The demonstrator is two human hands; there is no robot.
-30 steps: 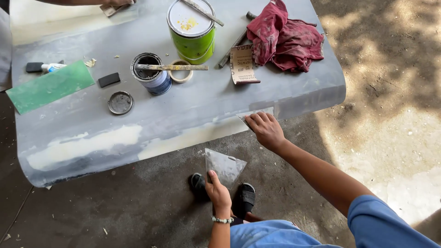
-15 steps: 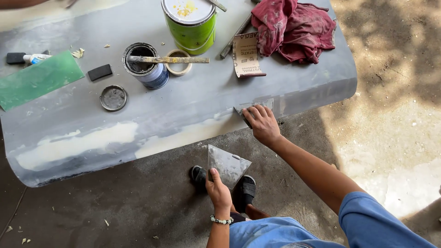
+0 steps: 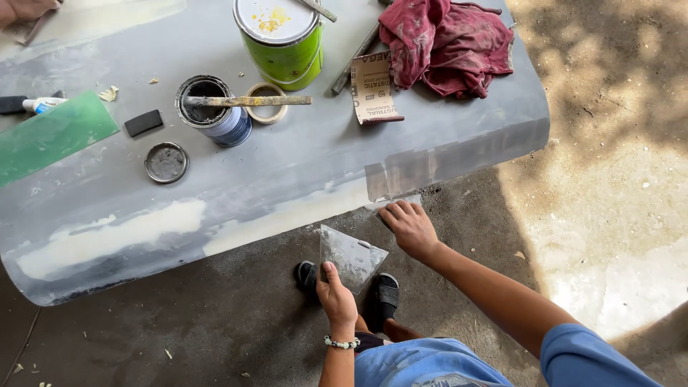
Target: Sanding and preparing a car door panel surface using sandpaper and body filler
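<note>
Pinching spreader plate (image 3: 351, 256), left hand (image 3: 335, 295)

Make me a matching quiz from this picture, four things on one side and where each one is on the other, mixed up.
Things:
1 green can
2 red rag
3 triangular plate
4 round lid

Places:
A in the left hand
B flat on the grey panel, left of the open tin
C top right of the panel
D top middle, closed

Pairs: 1-D, 2-C, 3-A, 4-B

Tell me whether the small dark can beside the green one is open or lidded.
Open. The small can shows a dark open mouth with a stir stick lying across its rim; a round lid lies flat on the grey panel nearby.
</note>
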